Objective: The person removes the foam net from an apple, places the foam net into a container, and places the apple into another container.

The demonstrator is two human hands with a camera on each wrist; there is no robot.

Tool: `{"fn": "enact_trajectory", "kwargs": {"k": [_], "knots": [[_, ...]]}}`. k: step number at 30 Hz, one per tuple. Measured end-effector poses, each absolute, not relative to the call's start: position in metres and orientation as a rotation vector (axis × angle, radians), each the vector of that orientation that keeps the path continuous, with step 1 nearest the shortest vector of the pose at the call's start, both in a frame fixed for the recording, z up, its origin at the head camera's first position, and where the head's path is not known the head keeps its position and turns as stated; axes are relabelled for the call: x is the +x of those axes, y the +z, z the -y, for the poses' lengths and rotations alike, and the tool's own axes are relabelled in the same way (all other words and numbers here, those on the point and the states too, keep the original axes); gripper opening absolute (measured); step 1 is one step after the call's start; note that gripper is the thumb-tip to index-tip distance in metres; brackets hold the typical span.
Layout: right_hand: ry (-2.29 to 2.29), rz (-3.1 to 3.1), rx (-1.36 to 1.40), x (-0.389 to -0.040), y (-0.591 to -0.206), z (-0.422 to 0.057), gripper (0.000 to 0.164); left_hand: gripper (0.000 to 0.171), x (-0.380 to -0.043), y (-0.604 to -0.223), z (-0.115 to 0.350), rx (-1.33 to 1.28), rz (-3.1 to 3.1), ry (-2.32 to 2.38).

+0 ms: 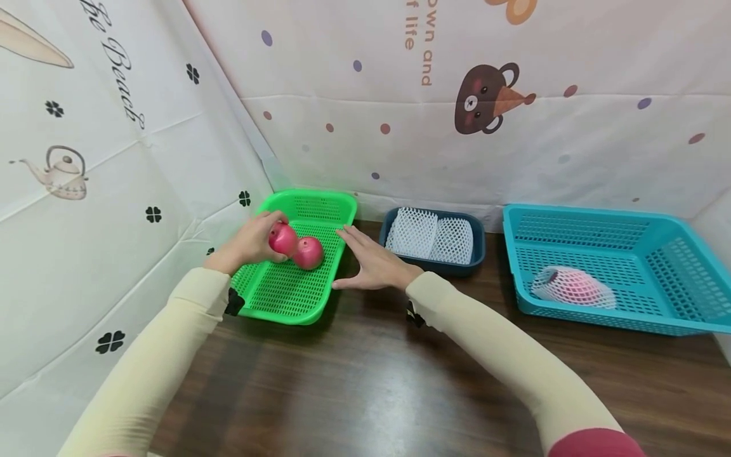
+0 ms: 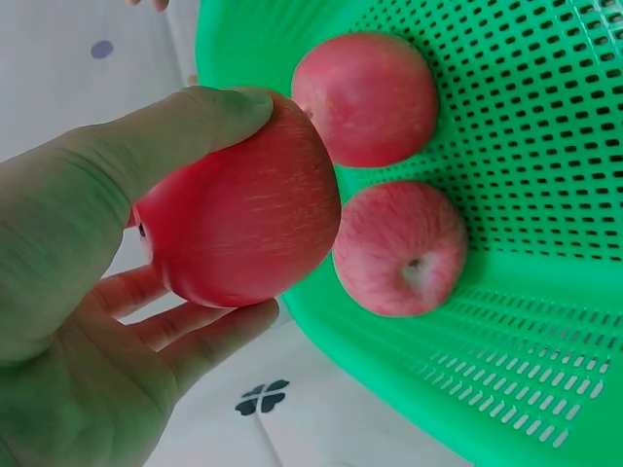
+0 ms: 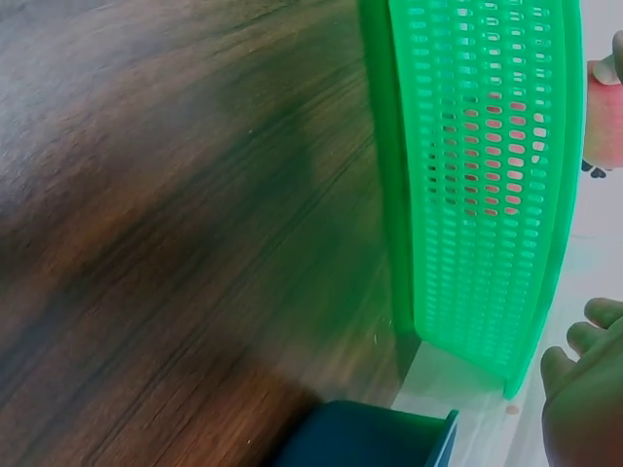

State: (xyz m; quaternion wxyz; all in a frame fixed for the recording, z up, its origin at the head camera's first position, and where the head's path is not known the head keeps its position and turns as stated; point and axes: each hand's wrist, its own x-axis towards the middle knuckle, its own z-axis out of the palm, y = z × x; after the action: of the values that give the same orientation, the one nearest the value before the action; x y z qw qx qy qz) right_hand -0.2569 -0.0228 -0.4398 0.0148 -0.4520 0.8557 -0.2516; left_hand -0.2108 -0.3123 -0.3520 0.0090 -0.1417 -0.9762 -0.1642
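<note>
My left hand [image 1: 245,246] grips a red apple [image 2: 248,209] between thumb and fingers, over the left side of the green basket [image 1: 274,295]. Two more apples lie side by side in that basket in the left wrist view, a reddish one [image 2: 370,97] and a streaked one [image 2: 401,248] with its stem hollow showing. From the head, the held apple hides part of the basket's contents. My right hand [image 1: 377,263] holds nothing, its fingers and thumb spread by the basket's right rim. Only part of it shows at the right wrist view's edge.
Right of the green basket, a small dark blue basket [image 1: 481,251] holds white foam nets [image 1: 414,231]. A large turquoise basket [image 1: 577,222] at the right contains a pink fruit in a foam net [image 1: 573,285]. Printed cloth [image 1: 342,152] hangs behind the brown table [image 1: 365,381].
</note>
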Motion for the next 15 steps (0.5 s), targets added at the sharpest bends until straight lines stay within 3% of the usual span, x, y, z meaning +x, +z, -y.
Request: {"fn": "enact_trajectory", "kwargs": {"k": [15], "knots": [[-0.761,-2.608,-1.426,-0.253,-0.445,0.039,0.114,0.068,-0.211,-0.352,0.334,-0.261,3.109,-0.469]]}}
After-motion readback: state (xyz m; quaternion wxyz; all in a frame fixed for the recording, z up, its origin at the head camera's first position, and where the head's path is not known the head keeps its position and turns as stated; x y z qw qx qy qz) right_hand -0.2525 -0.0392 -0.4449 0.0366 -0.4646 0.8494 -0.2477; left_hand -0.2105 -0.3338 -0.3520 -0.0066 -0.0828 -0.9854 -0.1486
